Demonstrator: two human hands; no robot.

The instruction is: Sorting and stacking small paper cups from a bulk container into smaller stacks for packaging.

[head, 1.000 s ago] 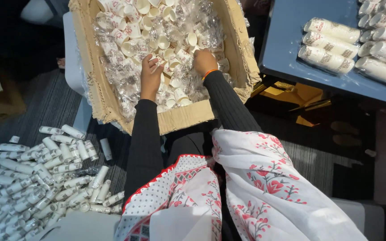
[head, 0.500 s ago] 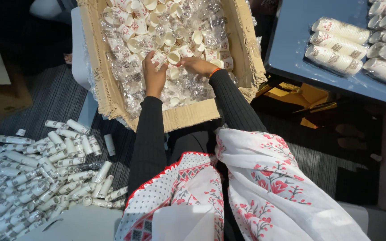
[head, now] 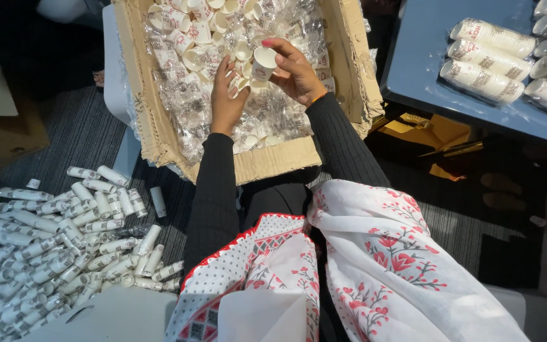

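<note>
Head view: right hand (head: 295,69) pinches 1 cup (head: 263,63) above the box (head: 273,161), left hand (head: 226,95) open, fingers on the loose cups (head: 191,57) – box looks mostly full – many wrapped stacks (head: 39,240) piled on the floor

One head-worn camera looks steeply down from close above; cardboard box (head: 248,158) at twelve o'clock; blue bench (head: 425,69) at two o'clock.

wrapped cup stacks (head: 485,60) on blue table (head: 425,76) | wrapped rolls (head: 52,240) heaped on floor
</note>
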